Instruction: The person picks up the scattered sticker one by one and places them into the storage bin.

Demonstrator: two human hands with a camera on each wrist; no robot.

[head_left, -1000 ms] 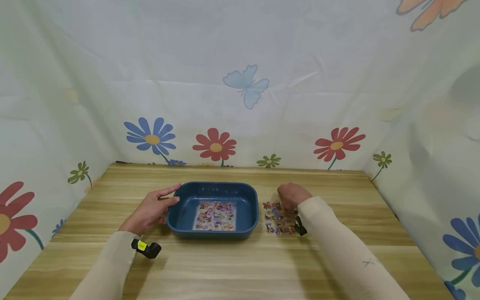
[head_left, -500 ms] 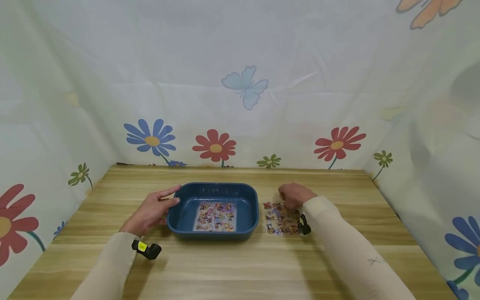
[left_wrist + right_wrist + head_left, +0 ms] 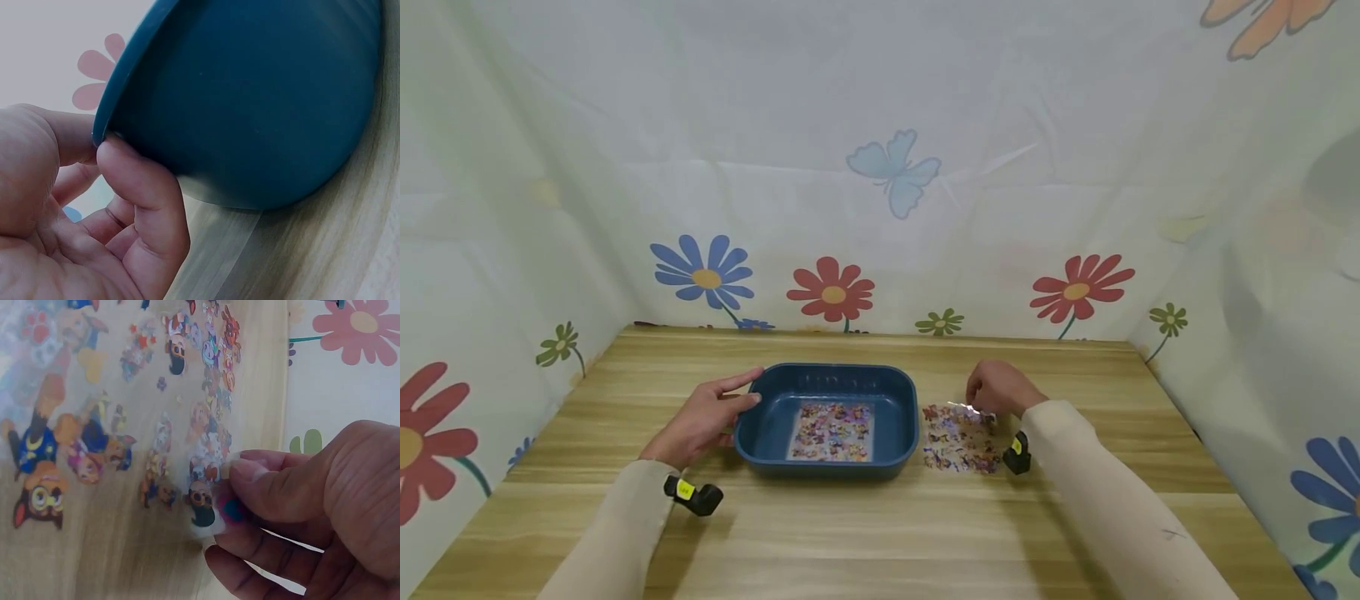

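A dark blue rectangular basin stands on the table, with a sheet of colourful cartoon stickers lying flat inside. At its left end my left hand pinches the rim between thumb and a bent finger, as the left wrist view shows close up. To the right of the basin my right hand pinches the far right corner of a clear sticker sheet with thumb and fingers. Cartoon puppies show on this sheet in the right wrist view, and its far edge glints by the fingers.
The wood-grain table runs back to a pale curtain printed with flowers and a butterfly. Similar cloth hangs at both sides. A black wrist camera sits on the left sleeve, and another camera on the right.
My right hand has moved slightly to the right, and the sheet's far edge now shows glinting at its fingers. The left hand and the basin have stayed put.
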